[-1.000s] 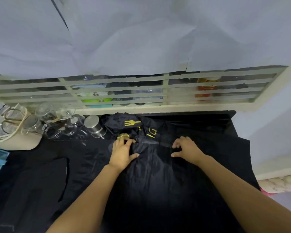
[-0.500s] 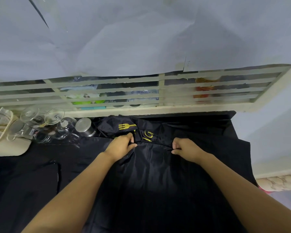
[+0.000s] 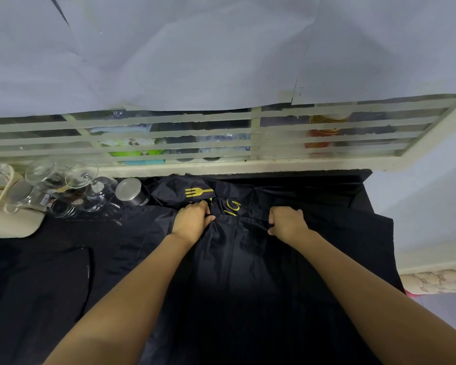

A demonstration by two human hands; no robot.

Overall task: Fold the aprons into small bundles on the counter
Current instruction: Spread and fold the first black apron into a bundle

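Dark counter (image 3: 63,233). Black apron (image 3: 248,272) with a yellow fork print spread over the middle and right, draping past the right edge. Back left corner: clear glasses (image 3: 82,177), some tipped over, steel tin (image 3: 129,191) just beside them. Cream tray (image 3: 11,225) at the left edge. Another dark cloth (image 3: 50,285) lies front left.

Two forearms are being shown bare from the lower frame edge up to the left hand (image 3: 192,219) and right hand (image 3: 287,223).
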